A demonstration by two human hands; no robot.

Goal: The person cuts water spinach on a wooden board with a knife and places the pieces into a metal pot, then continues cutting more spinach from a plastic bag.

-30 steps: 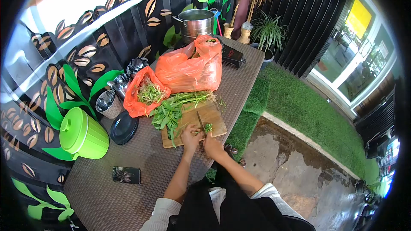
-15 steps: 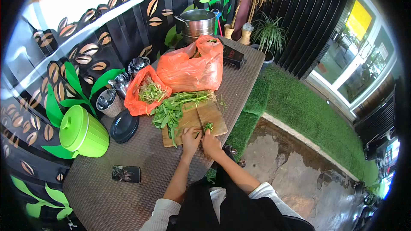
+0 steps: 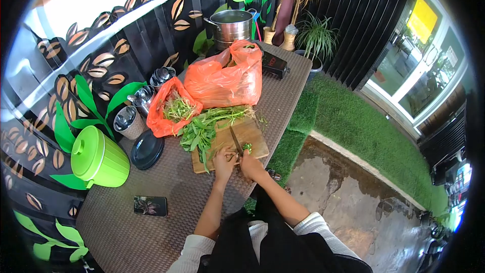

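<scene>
A wooden cutting board (image 3: 255,134) lies on the table near its right edge. My right hand (image 3: 251,166) is closed round the handle of a knife (image 3: 236,140), whose blade points away from me over the board. Just left of it, my left hand (image 3: 223,164) has its fingers curled at the board's near edge, pinching a small bit of greens mostly hidden by the fingers. Chopped greens (image 3: 247,147) lie right beside the blade. A bunch of long-stemmed leafy greens (image 3: 198,134) rests across the board's far left side, its root ends toward the back.
Behind the board stand a full orange plastic bag (image 3: 222,86) and a smaller open one (image 3: 158,116) holding stems. Leftward are cutlery holders (image 3: 132,123), black plates (image 3: 147,150), a green lidded bucket (image 3: 103,159) and a phone (image 3: 150,206). A steel pot (image 3: 232,30) stands at the back.
The knife blade has tilted and shifted slightly over the board, showing more of its dark side. Both hands stay close together in nearly the same place.
</scene>
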